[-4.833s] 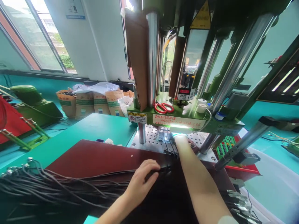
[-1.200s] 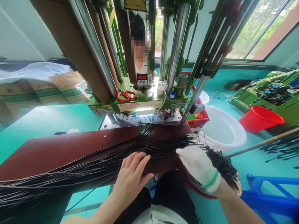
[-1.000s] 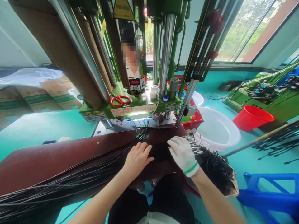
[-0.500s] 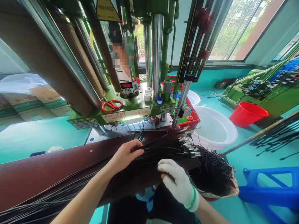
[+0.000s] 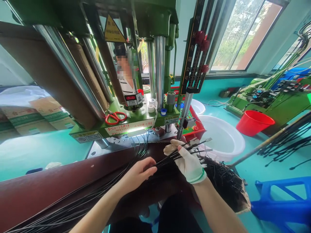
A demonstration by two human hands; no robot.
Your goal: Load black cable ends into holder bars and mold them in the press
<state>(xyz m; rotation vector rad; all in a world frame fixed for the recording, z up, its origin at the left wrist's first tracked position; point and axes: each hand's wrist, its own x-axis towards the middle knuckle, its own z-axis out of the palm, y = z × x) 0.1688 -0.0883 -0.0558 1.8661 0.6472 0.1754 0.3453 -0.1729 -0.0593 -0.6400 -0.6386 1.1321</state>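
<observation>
The person's right hand [image 5: 188,165], in a white glove with a green band at the wrist, is closed on a small bunch of black cables [image 5: 178,154], thumb and fingers pinching the strands so that their metal terminals [image 5: 206,140] fan out past the glove toward the upper right. The bare left hand [image 5: 137,171] sits just behind it, fingers together and curled over the same run of cable; how firmly it grips cannot be told, as the strands pass out of sight beneath the fingers. So far only this small bunch stands apart from the rest. The main cable bundle [image 5: 73,202] lies across a dark red board [image 5: 48,165] toward the lower left, and a dense mass of cable ends [image 5: 225,184] fills a brown-edged sack [image 5: 245,204] below the right forearm, so most of the cables are not in the hands. Thin wires [image 5: 143,145] drop over the board's far edge onto the perforated steel plate [image 5: 114,141] of a green press [image 5: 126,129], whose base carries red-handled scissors [image 5: 116,118]. To the right stand a white basin [image 5: 218,136], a red bucket [image 5: 255,122] and a blue stool [image 5: 279,202], and black cables hang from a wooden rod [image 5: 274,140], while a co-worker [image 5: 126,77] stands beyond the press columns
</observation>
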